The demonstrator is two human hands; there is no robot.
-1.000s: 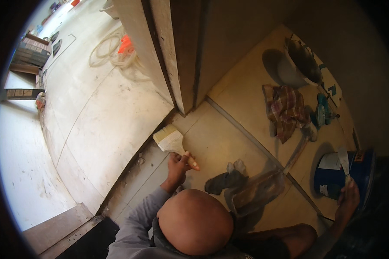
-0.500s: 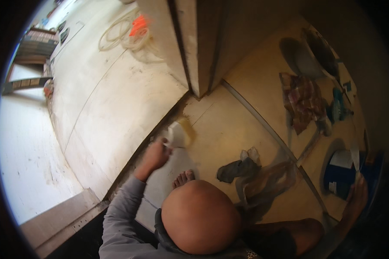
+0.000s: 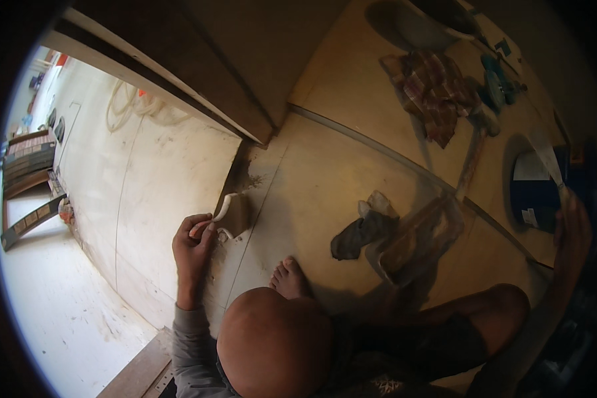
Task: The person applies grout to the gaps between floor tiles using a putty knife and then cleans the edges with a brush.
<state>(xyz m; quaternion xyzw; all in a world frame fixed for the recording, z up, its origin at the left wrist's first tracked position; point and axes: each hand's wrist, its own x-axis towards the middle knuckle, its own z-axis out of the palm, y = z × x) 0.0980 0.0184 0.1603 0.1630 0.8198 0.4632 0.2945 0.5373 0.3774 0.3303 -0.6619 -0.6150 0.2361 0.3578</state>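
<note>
Tiled floor (image 3: 298, 192) running from the bright room at left into the dim side at right; both hands are holding tools.
Left hand (image 3: 194, 245) is pinching a wide brush (image 3: 226, 207) by its handle, forearm pointing forward; brush is sitting by the dark gap at the pale slab's (image 3: 159, 205) edge, floor contact unclear. Dark upright panel (image 3: 232, 60) is limiting room ahead. Bare floor is spreading rightward to a grey rag (image 3: 361, 233) and tray (image 3: 454, 225). Right hand (image 3: 572, 222) is gripping a scraper (image 3: 545, 157), blade angling forward beside the blue bucket (image 3: 538, 194).
</note>
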